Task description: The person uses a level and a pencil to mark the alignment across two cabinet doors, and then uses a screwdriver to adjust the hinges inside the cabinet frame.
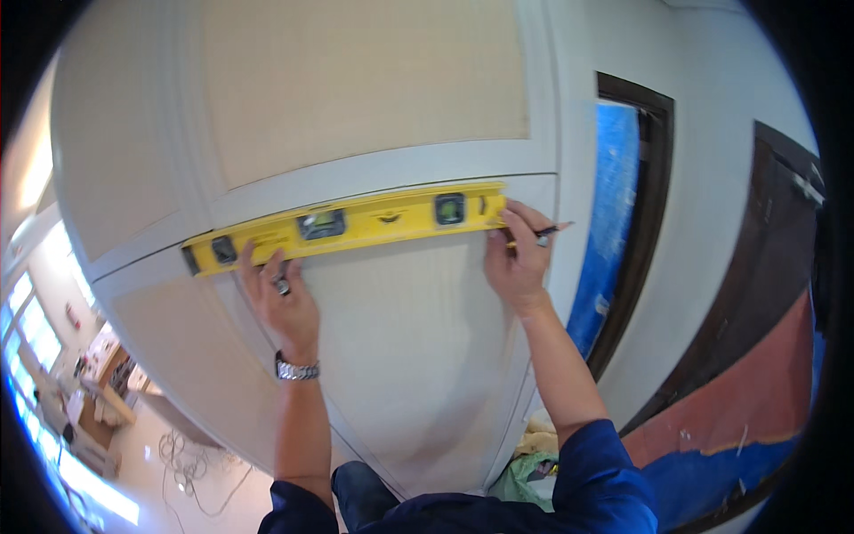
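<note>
Across the cabinet [400, 311] front, below a seam, the left hand [290, 313] (a watch [297, 369] on its wrist) grips a yellow level [372, 217]'s lower edge while the right hand [520, 267], clutching a pencil [553, 230], holds its right end.

Pale wall [712, 178] at 2 o'clock; set in it, a dark-framed doorway [659, 160] with blue sheeting [614, 196]. Dark door [756, 249] at 3; reddish-brown covering [747, 383] at 4, blue band [703, 481] below it. Pale floor [142, 489] at 8, loose cable coils [182, 458] on it. Wooden table [105, 367] between 8 and 9. Bright windows [37, 334] toward 9.
</note>
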Motion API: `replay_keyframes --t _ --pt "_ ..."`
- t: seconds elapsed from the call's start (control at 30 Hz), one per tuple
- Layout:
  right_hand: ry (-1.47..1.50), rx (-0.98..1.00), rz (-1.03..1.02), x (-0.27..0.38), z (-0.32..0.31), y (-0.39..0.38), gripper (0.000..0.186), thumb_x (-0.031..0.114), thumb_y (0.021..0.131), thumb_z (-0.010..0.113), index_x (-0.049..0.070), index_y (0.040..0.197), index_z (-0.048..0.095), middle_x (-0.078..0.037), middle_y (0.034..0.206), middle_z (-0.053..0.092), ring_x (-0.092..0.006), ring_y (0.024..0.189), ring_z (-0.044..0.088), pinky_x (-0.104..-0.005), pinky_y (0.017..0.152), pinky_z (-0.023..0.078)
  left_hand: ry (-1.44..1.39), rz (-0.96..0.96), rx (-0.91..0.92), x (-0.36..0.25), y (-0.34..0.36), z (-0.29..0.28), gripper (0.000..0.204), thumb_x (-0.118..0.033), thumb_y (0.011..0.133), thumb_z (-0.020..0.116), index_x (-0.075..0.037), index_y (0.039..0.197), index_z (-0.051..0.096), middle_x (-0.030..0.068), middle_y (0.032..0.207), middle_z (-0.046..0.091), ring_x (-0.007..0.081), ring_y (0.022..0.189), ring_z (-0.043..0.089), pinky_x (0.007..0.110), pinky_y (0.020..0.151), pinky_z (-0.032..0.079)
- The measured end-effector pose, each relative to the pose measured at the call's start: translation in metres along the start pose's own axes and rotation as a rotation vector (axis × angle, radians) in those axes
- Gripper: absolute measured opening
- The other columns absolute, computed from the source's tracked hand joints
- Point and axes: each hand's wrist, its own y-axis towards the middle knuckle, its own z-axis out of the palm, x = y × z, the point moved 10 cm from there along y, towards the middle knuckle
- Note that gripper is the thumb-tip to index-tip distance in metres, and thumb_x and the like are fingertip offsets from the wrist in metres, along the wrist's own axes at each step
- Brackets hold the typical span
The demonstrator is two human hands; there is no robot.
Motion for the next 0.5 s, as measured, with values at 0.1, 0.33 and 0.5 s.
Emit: replay_keyframes --t 0.1,0.33,0.5 --pt "-0.068 0.076 0.018 0.002 0.003 0.007 0.034 -0.005 0.077 0.074 0.005 0.108 0.066 -0.014 0.115 0.069 -0.0321 0.100 0.064 -0.0424 0.091 0.045 -0.036 -0.016 -0.010 -0.004 0.003 -0.002 0.030 0.009 0.080 0.075 0.001 0.107 0.067 0.0237 0.145 0.051 0.0373 0.115 0.061 0.041 0.088 0.053" --pt "-0.032 0.138 0.044 -0.004 0.003 0.000 0.029 -0.007 0.081 0.072 0.001 0.108 0.066 -0.019 0.121 0.065 -0.0342 0.107 0.060 -0.0429 0.092 0.048 -0.041 -0.072 0.003 -0.001 -0.006 0.004 0.028 0.005 0.082 0.074 -0.001 0.109 0.068 0.0241 0.149 0.048 0.0337 0.112 0.060 0.041 0.088 0.051" --pt "-0.006 0.125 0.094 -0.010 -0.002 -0.003 0.028 -0.007 0.085 0.069 0.000 0.112 0.064 -0.019 0.127 0.061 -0.0335 0.113 0.056 -0.0407 0.094 0.050 0.010 -0.062 0.035 -0.010 -0.002 0.002 0.030 0.005 0.080 0.075 -0.001 0.109 0.068 0.0250 0.150 0.047 0.0322 0.102 0.061 0.040 0.086 0.051"
